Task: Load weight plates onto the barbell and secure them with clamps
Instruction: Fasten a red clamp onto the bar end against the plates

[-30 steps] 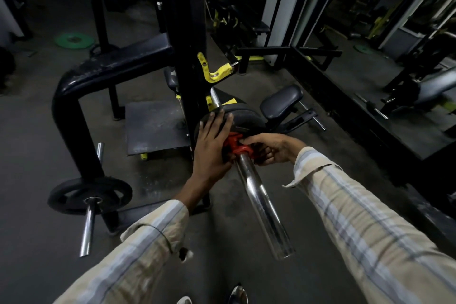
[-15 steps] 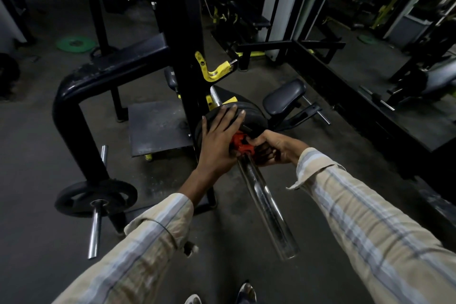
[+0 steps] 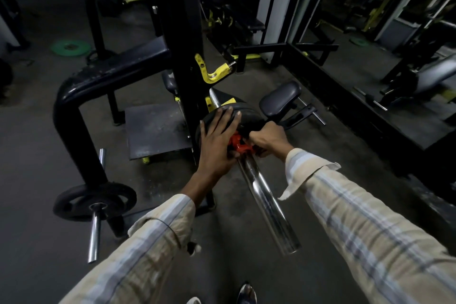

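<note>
barbell sleeve (image 3: 265, 195) carries a black plate (image 3: 243, 112), left hand (image 3: 217, 142) flat against it, right hand (image 3: 267, 139) gripping the red clamp (image 3: 238, 144); clamping underway, next likely locking it snug.

A: The left hand (image 3: 217, 140) lies flat over the weight plate (image 3: 249, 116), so most of the plate's face is covered.

B: And the red clamp (image 3: 238, 144) only peeks out between that palm and the right hand (image 3: 269, 139), whose curled fingers hide its lever.

A: Far end of the barbell (image 3: 266, 202)? Lost behind the plate. Both sleeves run off the bottom edge.
</note>
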